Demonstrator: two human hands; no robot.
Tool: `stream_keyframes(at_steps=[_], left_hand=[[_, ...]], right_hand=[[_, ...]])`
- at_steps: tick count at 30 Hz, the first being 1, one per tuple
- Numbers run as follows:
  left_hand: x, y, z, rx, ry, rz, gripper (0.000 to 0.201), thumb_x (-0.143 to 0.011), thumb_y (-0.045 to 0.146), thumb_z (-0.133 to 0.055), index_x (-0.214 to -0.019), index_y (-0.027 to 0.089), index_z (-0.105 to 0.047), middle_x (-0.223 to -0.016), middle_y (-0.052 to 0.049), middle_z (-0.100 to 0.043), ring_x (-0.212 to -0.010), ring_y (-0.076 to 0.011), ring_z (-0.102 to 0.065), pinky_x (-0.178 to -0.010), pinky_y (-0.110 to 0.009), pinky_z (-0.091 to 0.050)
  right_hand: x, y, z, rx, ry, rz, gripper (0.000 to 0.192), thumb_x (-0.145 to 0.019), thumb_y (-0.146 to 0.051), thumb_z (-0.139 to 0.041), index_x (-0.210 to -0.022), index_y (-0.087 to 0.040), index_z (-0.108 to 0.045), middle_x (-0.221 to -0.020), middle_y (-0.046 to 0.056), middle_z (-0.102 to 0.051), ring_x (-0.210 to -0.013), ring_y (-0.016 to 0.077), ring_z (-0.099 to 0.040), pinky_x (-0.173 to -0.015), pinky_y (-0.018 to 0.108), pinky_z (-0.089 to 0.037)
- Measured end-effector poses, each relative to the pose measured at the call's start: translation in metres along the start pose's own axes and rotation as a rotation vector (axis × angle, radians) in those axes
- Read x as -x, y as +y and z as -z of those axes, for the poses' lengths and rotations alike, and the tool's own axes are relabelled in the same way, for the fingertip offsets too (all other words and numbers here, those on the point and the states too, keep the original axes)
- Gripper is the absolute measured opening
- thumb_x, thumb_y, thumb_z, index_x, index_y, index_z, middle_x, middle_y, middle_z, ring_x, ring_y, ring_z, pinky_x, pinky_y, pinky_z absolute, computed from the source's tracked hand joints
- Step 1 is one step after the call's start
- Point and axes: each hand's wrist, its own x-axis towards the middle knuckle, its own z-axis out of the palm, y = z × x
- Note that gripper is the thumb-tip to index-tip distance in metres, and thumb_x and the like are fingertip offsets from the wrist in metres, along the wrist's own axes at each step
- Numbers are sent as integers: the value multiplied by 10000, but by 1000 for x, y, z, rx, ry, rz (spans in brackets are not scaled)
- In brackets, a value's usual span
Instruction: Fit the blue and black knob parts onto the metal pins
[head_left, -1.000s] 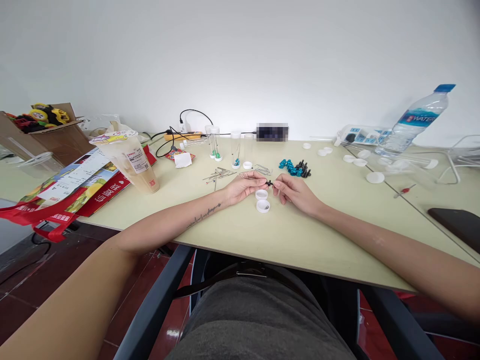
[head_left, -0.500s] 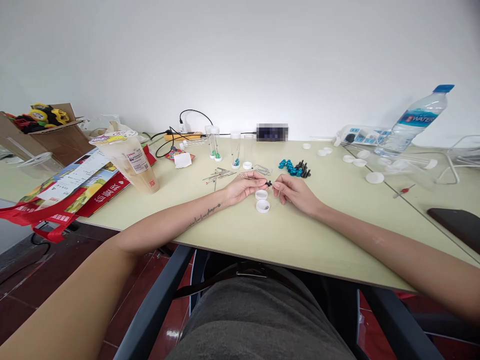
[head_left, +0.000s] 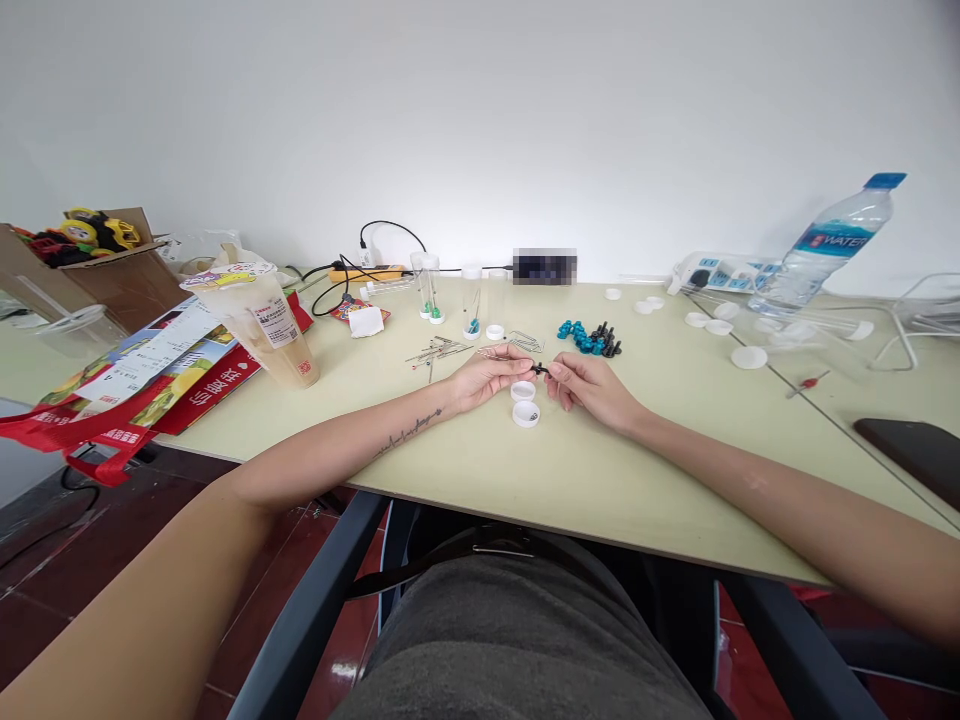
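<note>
A: Quick one. Left hand (head_left: 491, 378)?
B: Thumb and fingers pinching a small black piece (head_left: 539, 369). Left end of it.
A: Right hand (head_left: 589, 385)?
B: Same piece, other end, thumb against fingers. Remaining fingers curled under.
A: So where's the piece sitting?
B: Between the two sets of fingertips, held over the desk (head_left: 450, 460), just beyond the white caps. Too small to say what it is exactly.
A: Which caps?
B: Two, one in front of the other, hollow side up. Farther cap (head_left: 523, 398) right by the left fingers; nearer cap (head_left: 526, 422) has tiny dark bits inside, can't make them out.
A: Stuff behind the hands?
B: Blue pieces (head_left: 574, 331) heaped against black bolt-like pieces (head_left: 607, 342), just beyond the right hand. Bent metal rods (head_left: 527, 341) beyond the left. Thin pins (head_left: 441, 350) scattered farther left.
A: Containers?
B: Clear tubes standing near the wall: a pair (head_left: 429, 285) with green bits at the bottom, then a tube (head_left: 471, 300) with blue bits and thin metal in it.
A: Right side, fast.
B: Loose white lids (head_left: 750, 357), a tilted water bottle (head_left: 834, 240), a power strip (head_left: 724, 272) behind, dark phone-like slab (head_left: 911, 447) near the edge.
A: Left side?
B: Drink cup (head_left: 262, 325), leaning, beside a red bag (head_left: 120, 440) with printed sheets; cardboard box (head_left: 124, 285) farther back.
</note>
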Motion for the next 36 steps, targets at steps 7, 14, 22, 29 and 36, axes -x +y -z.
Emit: stream_keyframes(at_steps=[7, 14, 22, 29, 36], left_hand=[[0, 0, 0, 8, 8, -14, 135, -677, 100, -711, -770, 94, -612, -779, -12, -634, -766, -113, -654, -874, -278, -469], [0, 0, 0, 9, -4, -9, 131, -681, 103, -707, -777, 99, -619, -787, -15, -638, -773, -114, -652, -893, -294, -456], [0, 0, -1, 18, 11, -14, 128, -676, 100, -710, -764, 96, -617, -782, -15, -638, -761, -112, -654, -871, -277, -468], [0, 1, -1, 12, 6, -16, 125, -680, 100, -705, -766, 95, -614, -776, -13, -639, -763, -112, -654, -875, -277, -470], [1, 1, -2, 8, 13, 0, 123, -686, 98, -701, -774, 97, -615, -789, -21, -644, -766, -112, -653, -894, -292, -458]], right_hand=[[1, -2, -1, -24, 73, 0, 299, -783, -489, -596, -827, -209, -503, -771, -7, -584, -466, 98, -511, -493, 272, -401], [0, 1, 0, 10, -1, -12, 421, -878, -558, -400, -723, -185, -520, -685, 27, -625, -485, 111, -525, -485, 257, -373], [0, -1, -1, -6, 38, 8, 318, -810, -517, -550, -815, -204, -493, -786, 0, -592, -475, 93, -522, -500, 267, -406], [0, -1, -1, 3, 47, 8, 318, -814, -517, -544, -799, -202, -501, -761, 4, -608, -477, 100, -524, -501, 271, -407], [-1, 2, 0, -8, -8, -32, 463, -874, -587, -378, -720, -178, -530, -642, 29, -620, -484, 112, -529, -478, 250, -373]])
